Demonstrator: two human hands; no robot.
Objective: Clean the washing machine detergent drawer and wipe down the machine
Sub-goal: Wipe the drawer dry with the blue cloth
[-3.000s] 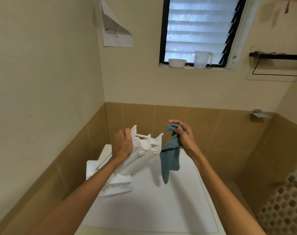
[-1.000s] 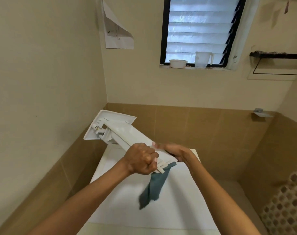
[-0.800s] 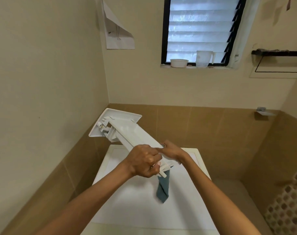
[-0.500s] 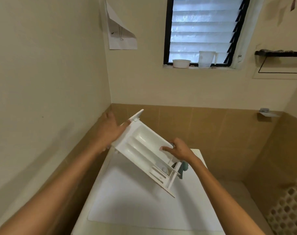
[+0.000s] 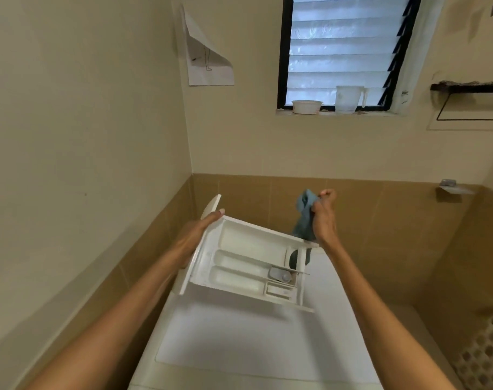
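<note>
Now your left hand (image 5: pixel 196 235) grips the front-panel end of the detergent drawer (image 5: pixel 248 266), held tilted above the washing machine (image 5: pixel 253 342), compartments facing you. Your right hand (image 5: pixel 324 218) pinches the blue cloth (image 5: pixel 304 220), fingers curled, behind the drawer's other end.

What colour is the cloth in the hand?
The cloth is dusty blue, shown best in the head view.

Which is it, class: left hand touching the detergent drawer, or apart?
Touching. The head view shows the left hand holding the detergent drawer by its front end.
</note>
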